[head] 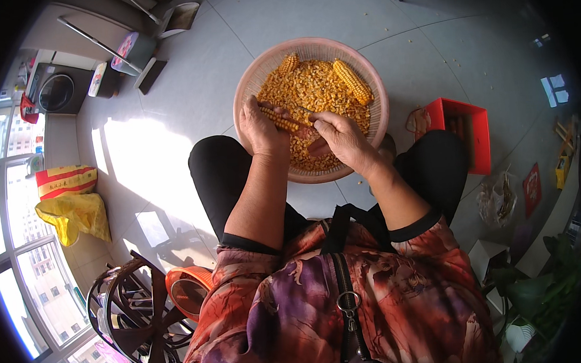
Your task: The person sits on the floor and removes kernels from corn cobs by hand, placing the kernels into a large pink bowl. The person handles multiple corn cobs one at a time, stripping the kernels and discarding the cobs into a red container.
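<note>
A pink plastic mesh basket (383,104) stands on the floor between my knees, heaped with loose yellow corn kernels (311,90). Over its near left part, my left hand (263,129) is closed around an ear of corn (280,119). Rows of kernels remain on the ear's upper side, while a reddish bare stretch of cob (306,132) shows beside them. My right hand (339,138) grips a thin dark tool (305,109), its handle mostly hidden by the fingers. Two more ears lie on the kernels: a whole one (353,82) at right and another (289,64) at the back left.
To the right are a red box (488,134) and a clear plastic bag (496,199). A broom (150,75) and dustpan (180,18) are at the far left. Nearer left stand a yellow sack (73,213), a dark chair (135,305) and an orange basket (188,288). Stray kernels dot the tiles.
</note>
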Demonstrator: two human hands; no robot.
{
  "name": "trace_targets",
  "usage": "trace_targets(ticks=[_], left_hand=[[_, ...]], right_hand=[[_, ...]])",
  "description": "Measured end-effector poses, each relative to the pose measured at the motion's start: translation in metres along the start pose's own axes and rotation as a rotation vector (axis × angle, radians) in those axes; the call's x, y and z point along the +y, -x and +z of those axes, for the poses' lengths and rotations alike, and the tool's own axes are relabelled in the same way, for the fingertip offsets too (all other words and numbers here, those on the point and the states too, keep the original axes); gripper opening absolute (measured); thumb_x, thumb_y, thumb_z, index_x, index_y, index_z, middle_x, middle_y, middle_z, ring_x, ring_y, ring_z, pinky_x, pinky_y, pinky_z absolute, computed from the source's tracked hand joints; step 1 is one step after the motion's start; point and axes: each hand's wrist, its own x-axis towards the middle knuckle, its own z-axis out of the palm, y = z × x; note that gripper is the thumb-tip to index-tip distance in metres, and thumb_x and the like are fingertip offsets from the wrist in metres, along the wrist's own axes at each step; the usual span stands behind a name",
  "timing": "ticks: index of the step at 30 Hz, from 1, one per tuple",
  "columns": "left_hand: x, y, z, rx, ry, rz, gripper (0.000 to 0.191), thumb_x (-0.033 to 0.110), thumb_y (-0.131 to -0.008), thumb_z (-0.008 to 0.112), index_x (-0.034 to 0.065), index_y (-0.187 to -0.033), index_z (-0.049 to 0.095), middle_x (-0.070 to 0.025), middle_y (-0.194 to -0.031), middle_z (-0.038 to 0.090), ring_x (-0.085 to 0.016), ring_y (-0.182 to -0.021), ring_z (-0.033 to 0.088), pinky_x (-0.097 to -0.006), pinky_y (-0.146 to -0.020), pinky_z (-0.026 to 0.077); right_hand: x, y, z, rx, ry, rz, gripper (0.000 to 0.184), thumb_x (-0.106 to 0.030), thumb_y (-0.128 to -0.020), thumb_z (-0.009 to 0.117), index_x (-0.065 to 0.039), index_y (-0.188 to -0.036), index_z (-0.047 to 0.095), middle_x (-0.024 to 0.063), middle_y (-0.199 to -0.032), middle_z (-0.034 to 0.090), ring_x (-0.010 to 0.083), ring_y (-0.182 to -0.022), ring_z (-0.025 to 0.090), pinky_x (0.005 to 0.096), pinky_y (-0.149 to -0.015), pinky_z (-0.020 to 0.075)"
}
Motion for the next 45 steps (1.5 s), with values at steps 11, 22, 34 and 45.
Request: trace_targets(ticks=[11, 22, 34, 45], left_hand=[[-0.001, -0.001, 0.003, 0.116, -0.006, 0.018, 0.021, 0.022, -0.101, 0.043, 0.0021, -0.106, 0.043, -0.0093, -0.078, 0.051, -0.018, -0.058, 0.054, -0.0324, -0.050, 0.052], [-0.005, 0.003, 0.004, 0.098, -0.013, 0.034, 0.021, 0.022, -0.101, 0.042, 0.0016, -0.106, 0.042, -0.0107, -0.077, 0.052, -0.021, -0.059, 0.055, -0.0344, -0.051, 0.053], [-0.028, 0.016, -0.004, -0.145, -0.062, -0.099, 0.020, 0.021, -0.096, 0.048, 0.0020, -0.093, 0.042, -0.0098, -0.076, 0.050, -0.022, -0.062, 0.056, -0.0398, -0.060, 0.057], [-0.028, 0.011, -0.004, -0.186, -0.046, -0.196, 0.021, 0.024, -0.097, 0.044, 0.0031, -0.094, 0.046, -0.0099, -0.078, 0.052, -0.021, -0.064, 0.054, -0.0377, -0.068, 0.056]], right_hand=[[0.011, -0.001, 0.008, -0.044, 0.174, -0.066, 0.037, -0.002, -0.091, 0.048, 0.008, -0.127, 0.048, 0.0101, -0.088, 0.065, 0.0143, -0.069, 0.066, 0.0268, -0.060, 0.0575], [0.034, -0.011, 0.009, 0.158, 0.496, -0.412, 0.037, -0.002, -0.088, 0.053, 0.005, -0.124, 0.051, 0.0132, -0.089, 0.066, 0.0177, -0.071, 0.066, 0.0315, -0.061, 0.0537], [0.011, -0.005, 0.011, 0.023, 0.441, -0.251, 0.034, -0.027, -0.098, 0.051, 0.006, -0.100, 0.061, 0.0216, -0.073, 0.064, 0.0265, -0.071, 0.066, 0.0367, -0.066, 0.0496], [0.018, -0.011, 0.012, 0.172, 0.246, -0.135, 0.033, -0.027, -0.100, 0.049, 0.003, -0.105, 0.063, 0.0112, -0.083, 0.066, 0.0154, -0.079, 0.063, 0.0297, -0.071, 0.0496]])
